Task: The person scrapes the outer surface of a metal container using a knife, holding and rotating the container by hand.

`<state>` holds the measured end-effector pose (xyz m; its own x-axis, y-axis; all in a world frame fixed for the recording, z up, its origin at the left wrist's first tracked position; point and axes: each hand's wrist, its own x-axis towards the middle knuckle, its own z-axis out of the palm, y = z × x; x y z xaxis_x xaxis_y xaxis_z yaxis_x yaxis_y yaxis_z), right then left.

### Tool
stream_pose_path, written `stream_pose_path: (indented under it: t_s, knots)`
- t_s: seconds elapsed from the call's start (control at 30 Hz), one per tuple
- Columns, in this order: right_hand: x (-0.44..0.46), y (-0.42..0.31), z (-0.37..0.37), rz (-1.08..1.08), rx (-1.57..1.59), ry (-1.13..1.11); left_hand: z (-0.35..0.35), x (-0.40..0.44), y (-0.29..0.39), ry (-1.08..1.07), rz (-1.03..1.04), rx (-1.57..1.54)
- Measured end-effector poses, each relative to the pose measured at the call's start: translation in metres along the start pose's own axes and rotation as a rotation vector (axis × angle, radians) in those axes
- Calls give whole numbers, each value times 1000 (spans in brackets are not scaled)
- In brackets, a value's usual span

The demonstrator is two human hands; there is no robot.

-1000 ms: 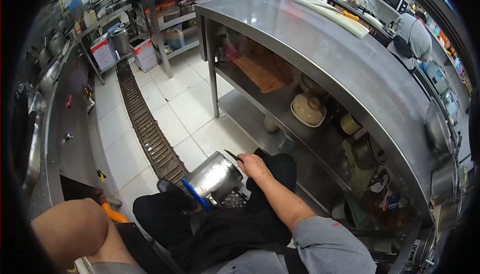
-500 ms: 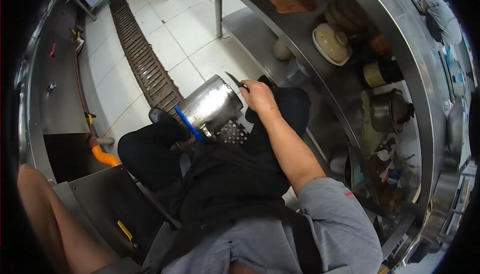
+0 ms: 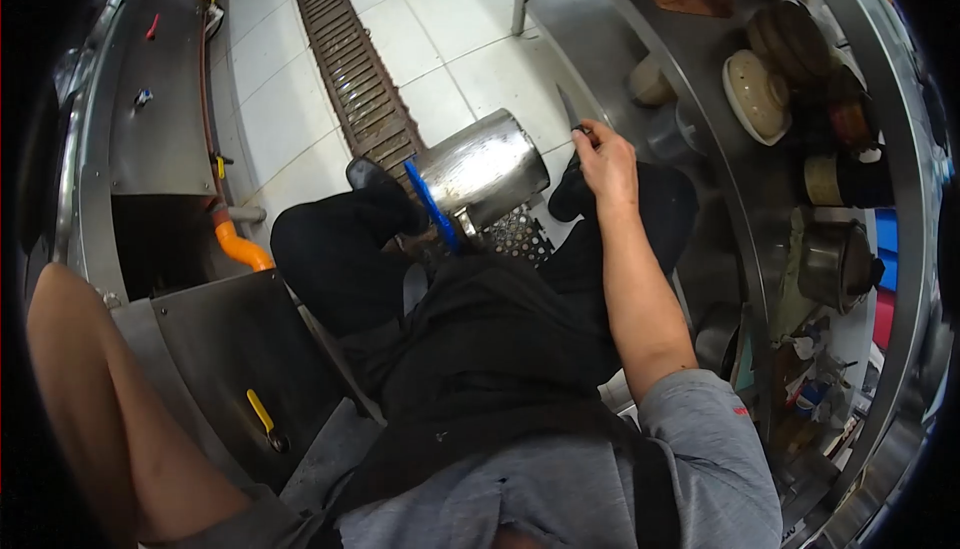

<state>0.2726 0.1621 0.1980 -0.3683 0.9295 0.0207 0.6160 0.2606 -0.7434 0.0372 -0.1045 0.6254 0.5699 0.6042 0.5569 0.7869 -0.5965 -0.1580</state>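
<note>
Knife (image 3: 569,109): blade dark grey, handle black. Metal cylinder (image 3: 485,169): silver-grey, with dull streaks and pale glare; band (image 3: 433,207) at one end, bright blue. Perforated surface (image 3: 514,239): grey, patterned with rows of round dots. Floor tiles (image 3: 400,31): white, marked by a darker grid of joints. Drain grate (image 3: 350,61): brown, striped crosswise by parallel bars. Pipe (image 3: 243,247): orange. Valve lever (image 3: 260,411): yellow. Lidded dish (image 3: 756,96): cream. Apron (image 3: 490,349): plain black. Sleeve (image 3: 705,439): grey, bearing a small red mark.
</note>
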Motion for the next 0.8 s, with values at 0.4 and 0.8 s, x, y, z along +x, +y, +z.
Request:
stream_pose_path:
  t_s: [0.4,0.8]
  knots:
    - [-15,6,41,73,-30,-257,273,-169,-40,159,-1455,-811]
    - [-42,52,140,250,-268,-483,479,-272,49,-905,-1658,-543]
